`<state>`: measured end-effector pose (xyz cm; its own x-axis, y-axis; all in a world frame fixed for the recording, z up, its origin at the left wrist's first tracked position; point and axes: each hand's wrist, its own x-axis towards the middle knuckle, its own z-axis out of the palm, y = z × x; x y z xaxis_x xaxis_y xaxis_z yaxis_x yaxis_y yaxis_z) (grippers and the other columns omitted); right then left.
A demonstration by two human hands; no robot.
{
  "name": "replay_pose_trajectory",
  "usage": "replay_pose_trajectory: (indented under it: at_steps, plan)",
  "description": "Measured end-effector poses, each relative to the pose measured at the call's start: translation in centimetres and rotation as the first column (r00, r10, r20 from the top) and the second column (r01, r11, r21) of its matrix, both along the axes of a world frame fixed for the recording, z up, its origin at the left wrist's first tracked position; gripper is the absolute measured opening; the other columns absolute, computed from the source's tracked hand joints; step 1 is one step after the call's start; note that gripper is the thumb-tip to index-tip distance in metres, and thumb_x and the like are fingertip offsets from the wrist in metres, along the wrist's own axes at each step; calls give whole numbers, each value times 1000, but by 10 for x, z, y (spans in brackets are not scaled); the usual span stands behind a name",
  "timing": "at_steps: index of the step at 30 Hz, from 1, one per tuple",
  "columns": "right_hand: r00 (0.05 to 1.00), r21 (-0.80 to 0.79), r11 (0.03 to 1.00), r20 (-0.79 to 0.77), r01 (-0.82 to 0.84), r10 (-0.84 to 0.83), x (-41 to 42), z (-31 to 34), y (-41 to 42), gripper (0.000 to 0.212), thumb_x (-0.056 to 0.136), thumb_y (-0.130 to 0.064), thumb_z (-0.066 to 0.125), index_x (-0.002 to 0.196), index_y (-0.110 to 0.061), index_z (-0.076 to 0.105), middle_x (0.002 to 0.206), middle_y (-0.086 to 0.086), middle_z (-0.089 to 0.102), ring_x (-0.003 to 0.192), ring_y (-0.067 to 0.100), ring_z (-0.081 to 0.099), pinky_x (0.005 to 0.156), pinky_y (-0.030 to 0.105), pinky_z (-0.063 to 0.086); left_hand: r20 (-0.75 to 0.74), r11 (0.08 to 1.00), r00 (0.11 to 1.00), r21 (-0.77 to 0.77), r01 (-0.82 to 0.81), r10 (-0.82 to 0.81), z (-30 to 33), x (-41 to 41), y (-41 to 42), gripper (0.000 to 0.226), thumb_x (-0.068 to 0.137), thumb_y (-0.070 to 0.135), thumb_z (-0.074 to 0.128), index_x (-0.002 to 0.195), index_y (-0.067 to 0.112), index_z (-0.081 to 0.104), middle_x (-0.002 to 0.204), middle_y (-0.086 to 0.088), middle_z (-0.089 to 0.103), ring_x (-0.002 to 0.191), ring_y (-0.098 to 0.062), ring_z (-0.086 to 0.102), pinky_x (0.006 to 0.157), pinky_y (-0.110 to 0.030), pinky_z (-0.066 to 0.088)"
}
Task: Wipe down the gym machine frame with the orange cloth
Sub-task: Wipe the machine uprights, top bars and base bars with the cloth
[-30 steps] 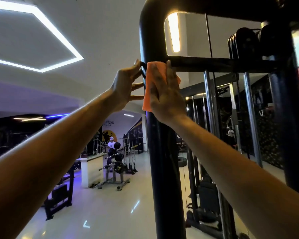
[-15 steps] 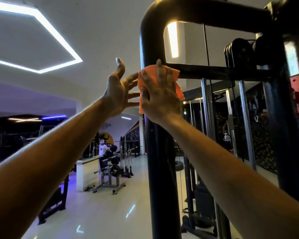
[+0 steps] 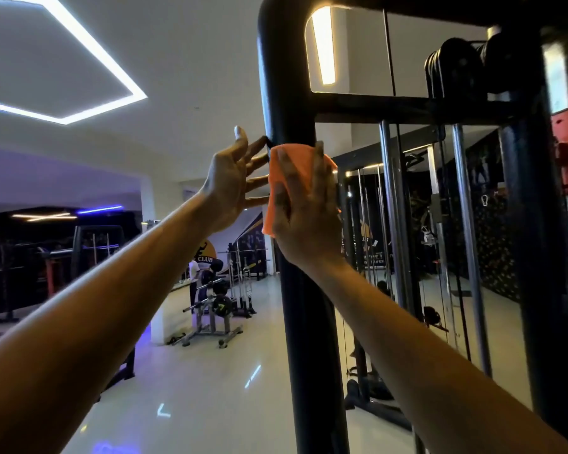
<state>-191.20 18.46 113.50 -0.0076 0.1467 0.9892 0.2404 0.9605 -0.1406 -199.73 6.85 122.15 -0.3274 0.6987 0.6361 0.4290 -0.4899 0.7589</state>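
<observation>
The gym machine frame [image 3: 309,322] is a thick black tube that rises in front of me and bends right at the top. My right hand [image 3: 304,211] presses the orange cloth [image 3: 297,168] flat against the upright just below the crossbar [image 3: 391,109]; its fingers lie straight over the cloth. My left hand [image 3: 235,178] is beside the tube on the left, fingers spread, with the fingertips touching the tube's edge next to the cloth.
Steel guide rods [image 3: 394,224], cables and black pulleys [image 3: 456,70] fill the frame's inside to the right. A weight bench with plates [image 3: 217,309] stands across the glossy white floor, with a person [image 3: 194,273] behind it. Dark machines line the left wall.
My right hand has slid the cloth down the upright from the crossbar joint to just below it. The left hand has followed down beside the tube, fingertips back on its edge.
</observation>
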Motion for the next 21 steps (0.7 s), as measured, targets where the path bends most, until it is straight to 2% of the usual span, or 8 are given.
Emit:
replay_pose_trajectory:
  at_steps: [2,4,7,10,13,16,18,21]
  plan:
    - [1000,34,999,-21,23,-23,0,-31,-2,63,116,-42,47,173,-35,23,183,8,-3,168,40,4,118,58,47,-2,1000,1000,7,-25,25,-9,1,2,62,110,65,29,161,34,46,161,-1,51,138,-29,57,111,-55,50]
    - [1000,17,1000,-20,-3,3,6,-80,-6,61,116,-37,49,173,-33,25,183,6,-2,168,37,4,120,54,43,-36,998,998,-12,-55,54,-20,3,4,54,110,57,44,158,33,50,155,3,57,132,-25,63,106,-49,54]
    - [997,-52,997,35,-64,66,13,-133,-9,60,116,-39,47,172,-33,26,183,3,-4,169,33,2,126,62,37,-91,994,991,-44,-99,95,-31,3,5,55,108,43,61,160,34,47,144,5,65,122,-19,70,103,-45,57]
    - [997,-62,995,1,-79,80,9,-102,-8,58,116,-43,41,172,-36,26,183,4,-1,168,38,10,123,63,41,-82,990,987,-28,-138,136,-32,3,7,53,109,41,62,159,35,47,141,5,67,117,-17,73,103,-45,59]
    - [995,-31,995,-28,-92,91,0,-42,-2,58,117,-46,39,172,-38,24,183,5,1,166,42,15,112,66,52,-49,986,986,-31,-161,160,-30,7,3,46,110,46,57,155,37,52,137,10,70,107,-11,76,92,-38,61]
    - [998,0,999,-38,-41,41,-1,-40,-3,59,117,-44,42,172,-33,27,183,9,4,166,40,14,105,59,59,-71,987,986,-40,-157,154,-32,5,0,56,106,47,64,158,36,47,137,9,70,108,-9,76,90,-36,60]
    - [1000,2,1000,-25,-16,16,3,-80,-9,59,117,-41,42,173,-29,26,183,11,2,168,39,9,112,59,54,-70,989,988,-32,-143,141,-39,2,0,61,105,42,68,160,33,43,137,5,71,109,-9,76,90,-36,62]
    - [999,-60,998,26,-37,38,10,-160,-18,60,116,-40,43,172,-26,28,183,9,-1,168,37,3,124,65,36,-45,995,995,-28,-95,94,-50,1,0,59,106,34,67,160,27,44,136,2,70,110,-10,76,84,-32,65]
